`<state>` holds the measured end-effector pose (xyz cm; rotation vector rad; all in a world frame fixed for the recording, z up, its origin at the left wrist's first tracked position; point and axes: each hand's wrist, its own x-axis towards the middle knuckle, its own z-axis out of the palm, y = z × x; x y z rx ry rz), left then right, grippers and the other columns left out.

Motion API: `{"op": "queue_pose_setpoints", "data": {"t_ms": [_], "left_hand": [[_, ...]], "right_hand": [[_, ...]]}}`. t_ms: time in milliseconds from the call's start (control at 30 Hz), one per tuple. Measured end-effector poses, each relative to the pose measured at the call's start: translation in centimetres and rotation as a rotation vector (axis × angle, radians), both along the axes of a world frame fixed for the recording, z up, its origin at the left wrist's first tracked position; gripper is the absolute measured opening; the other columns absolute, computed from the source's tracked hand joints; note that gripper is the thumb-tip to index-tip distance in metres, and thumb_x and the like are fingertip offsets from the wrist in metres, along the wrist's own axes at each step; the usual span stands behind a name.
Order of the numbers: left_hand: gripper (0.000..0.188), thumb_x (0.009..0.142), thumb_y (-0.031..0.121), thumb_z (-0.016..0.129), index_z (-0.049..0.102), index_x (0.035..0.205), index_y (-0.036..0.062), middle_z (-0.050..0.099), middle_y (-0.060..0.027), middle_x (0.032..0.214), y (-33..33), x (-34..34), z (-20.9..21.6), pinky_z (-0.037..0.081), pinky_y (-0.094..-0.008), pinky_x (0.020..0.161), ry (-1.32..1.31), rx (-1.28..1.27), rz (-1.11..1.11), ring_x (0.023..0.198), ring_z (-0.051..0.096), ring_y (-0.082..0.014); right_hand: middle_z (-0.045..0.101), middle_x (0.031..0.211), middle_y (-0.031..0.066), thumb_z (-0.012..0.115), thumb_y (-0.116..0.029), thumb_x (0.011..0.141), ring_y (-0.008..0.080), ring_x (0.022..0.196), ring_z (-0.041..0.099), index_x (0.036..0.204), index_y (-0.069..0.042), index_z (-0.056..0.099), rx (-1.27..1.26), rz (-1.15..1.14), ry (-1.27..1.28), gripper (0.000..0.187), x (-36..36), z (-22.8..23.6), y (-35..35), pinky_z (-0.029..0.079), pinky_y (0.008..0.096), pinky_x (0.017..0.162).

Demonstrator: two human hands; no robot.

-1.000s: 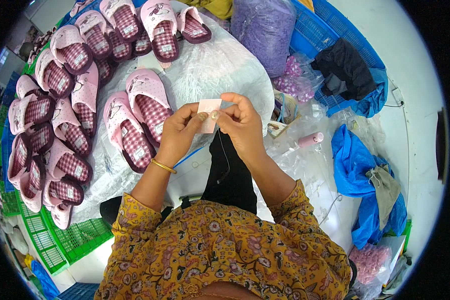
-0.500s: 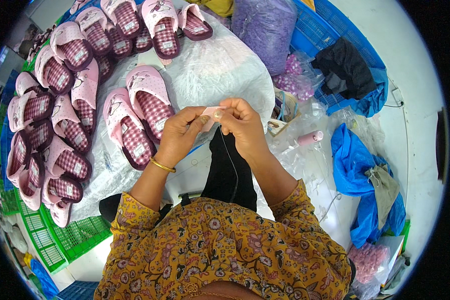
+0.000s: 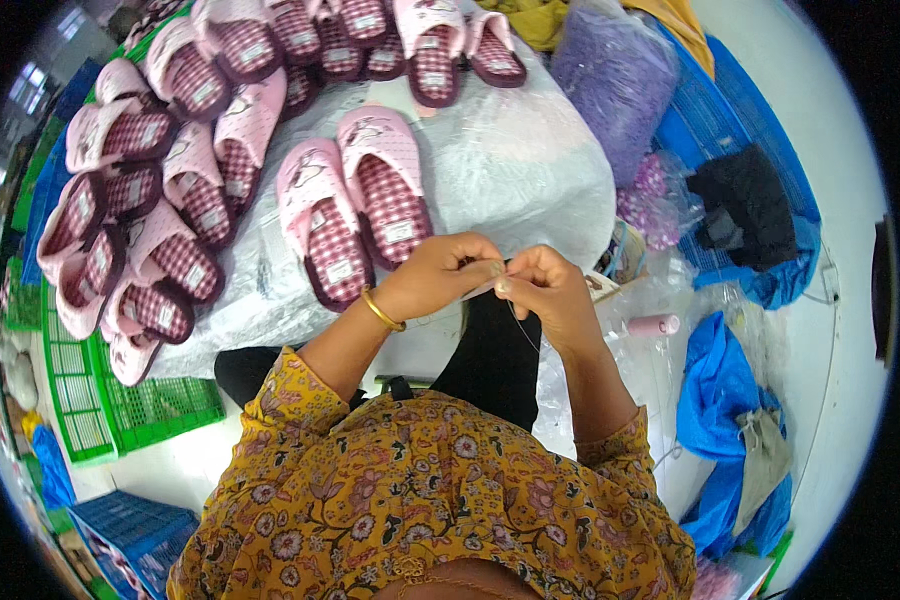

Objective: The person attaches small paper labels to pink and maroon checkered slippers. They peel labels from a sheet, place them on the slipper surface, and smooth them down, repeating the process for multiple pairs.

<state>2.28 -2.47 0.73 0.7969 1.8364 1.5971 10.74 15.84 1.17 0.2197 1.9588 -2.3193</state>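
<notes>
My left hand (image 3: pixel 440 277) pinches a small flat pink piece (image 3: pixel 478 291), mostly hidden by the fingers and turned nearly edge-on. Close against it, my right hand (image 3: pixel 553 298) has thumb and forefinger pressed together at a dark thread (image 3: pixel 522 327), which hangs down from the fingertips over my black-clad leg. Whether a needle is there is too small to tell. Just beyond my left wrist, a pair of pink slippers with checked insoles lies on the plastic-covered surface: the left slipper (image 3: pixel 323 225) and the right slipper (image 3: pixel 385 185) are side by side, touching neither hand.
Many more pink slippers (image 3: pixel 185 180) crowd the far and left side of the plastic-covered surface (image 3: pixel 510 150). At right lie a pink thread spool (image 3: pixel 654 325), blue plastic sheeting (image 3: pixel 705 390) and black cloth (image 3: pixel 742 208). A purple-filled bag (image 3: pixel 615 85) leans by a blue crate (image 3: pixel 770 120); a green crate (image 3: pixel 160 405) stands left.
The pink piece has turned from showing its flat face to nearly edge-on, and more of it is covered by fingers. My view has shifted, so the surroundings sit farther right.
</notes>
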Motion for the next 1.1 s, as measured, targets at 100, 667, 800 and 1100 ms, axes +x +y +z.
{"op": "queue_pose_setpoints", "data": {"t_ms": [100,667,800,1100], "left_hand": [[0.012,0.090,0.015,0.062,0.063,0.090,0.0023,0.060,-0.0109,0.082,-0.5,0.8,0.3,0.047,-0.0341,0.068,0.519,-0.066,0.030,0.076,0.060,-0.0250],[0.010,0.087,0.012,0.068,0.064,0.090,0.0023,0.063,-0.0113,0.083,-7.5,3.2,1.6,0.049,-0.0354,0.068,0.675,0.044,0.374,0.076,0.061,-0.0273],[0.006,0.086,0.005,0.069,0.066,0.090,0.0026,0.066,-0.0068,0.087,-13.4,0.5,0.7,0.050,-0.0286,0.071,0.608,-0.064,0.887,0.078,0.062,-0.0159],[0.019,0.088,0.010,0.065,0.067,0.106,0.0021,0.067,-0.0139,0.098,-19.7,-9.0,-2.6,0.052,-0.0346,0.074,0.713,-0.389,1.012,0.081,0.065,-0.0266]], "right_hand": [[0.065,0.077,0.0057,0.072,-0.005,0.084,0.0076,0.059,0.055,0.096,-0.001,0.060,0.006,0.047,-0.069,0.018,0.5,-0.2,-0.2,0.042,0.0208,0.051],[0.061,0.079,-0.0019,0.071,-0.004,0.087,0.0054,0.067,0.053,0.091,-0.003,0.065,0.159,0.100,0.112,0.007,-0.2,0.0,-6.5,0.044,0.0199,0.063],[0.064,0.083,-0.0020,0.073,-0.005,0.087,0.0046,0.074,0.055,0.094,-0.003,0.067,0.205,0.100,0.196,0.010,-0.6,0.0,-7.1,0.047,0.0217,0.068],[0.066,0.087,0.0001,0.070,-0.007,0.090,0.0046,0.077,0.057,0.096,0.000,0.067,0.184,0.189,0.164,0.009,-1.4,0.1,-8.0,0.046,0.0214,0.070]]}}
